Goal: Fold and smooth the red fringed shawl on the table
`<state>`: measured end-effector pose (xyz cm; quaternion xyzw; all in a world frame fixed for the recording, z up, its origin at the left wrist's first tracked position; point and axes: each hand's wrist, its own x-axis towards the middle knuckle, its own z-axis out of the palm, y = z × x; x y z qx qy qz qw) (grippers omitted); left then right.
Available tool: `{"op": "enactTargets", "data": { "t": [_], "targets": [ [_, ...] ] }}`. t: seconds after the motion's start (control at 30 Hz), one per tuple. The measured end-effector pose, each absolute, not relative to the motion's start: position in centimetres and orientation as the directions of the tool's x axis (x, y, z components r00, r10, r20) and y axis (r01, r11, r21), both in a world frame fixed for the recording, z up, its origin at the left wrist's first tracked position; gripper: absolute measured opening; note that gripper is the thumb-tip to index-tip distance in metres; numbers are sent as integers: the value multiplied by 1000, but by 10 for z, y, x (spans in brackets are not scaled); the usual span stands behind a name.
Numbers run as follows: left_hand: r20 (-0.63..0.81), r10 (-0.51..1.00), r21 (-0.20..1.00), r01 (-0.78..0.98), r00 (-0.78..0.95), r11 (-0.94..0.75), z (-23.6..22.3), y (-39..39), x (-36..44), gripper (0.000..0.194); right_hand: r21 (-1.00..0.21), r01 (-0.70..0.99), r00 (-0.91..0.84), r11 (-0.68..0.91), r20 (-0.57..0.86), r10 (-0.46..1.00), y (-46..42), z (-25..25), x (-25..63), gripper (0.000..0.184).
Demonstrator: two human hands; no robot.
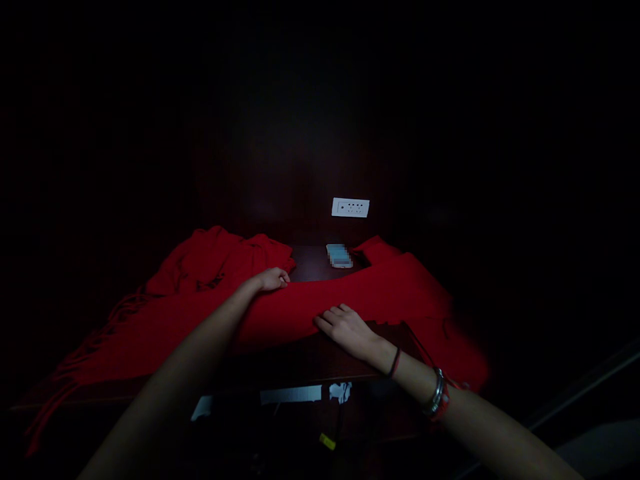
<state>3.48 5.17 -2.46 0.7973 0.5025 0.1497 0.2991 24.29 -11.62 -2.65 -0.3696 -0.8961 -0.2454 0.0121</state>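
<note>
A red fringed scarf [195, 327] is spread across a dark table, its tassels hanging off at the left front corner. At its far edge my left hand [273, 279] is closed, with curled fingers on the cloth. My right hand [347, 329] rests palm down at the scarf's near edge, its fingers spread and touching the fabric. To the left, behind the strip, part of the red cloth lies bunched in a heap [220, 260]. Folds of it also spread to the right, fading into shadow.
A phone [339, 256] with a blurred screen lies behind the scarf on the dark tabletop [313, 263]. Above it is a white wall socket [351, 207]. Below the front edge show pale papers [291, 395] and a small yellow object [327, 441]. The surroundings are very dark.
</note>
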Motion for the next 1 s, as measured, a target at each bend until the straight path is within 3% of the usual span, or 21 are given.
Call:
{"op": "enactTargets", "data": {
  "t": [0.27,0.43,0.57,0.7,0.87,1.0],
  "targets": [
    [-55,895,697,659,442,-283,-12,46,35,26,409,663,-742,627,248,623,-112,-28,234,18],
    [8,892,817,510,453,-267,9,45,41,29,293,774,-633,562,375,677,-121,-8,248,25],
    [40,888,943,277,458,-186,35,45,69,30,-8,884,-395,467,521,757,-124,11,270,31],
    [70,869,980,130,490,-152,65,47,123,29,-416,795,-81,440,647,758,-121,24,305,35],
    [109,850,959,170,516,-226,94,55,217,29,-852,430,274,299,439,856,-123,30,364,36],
    [111,827,913,272,552,-303,95,63,297,30,-948,222,467,230,310,828,-121,22,409,28]
  ]
}}
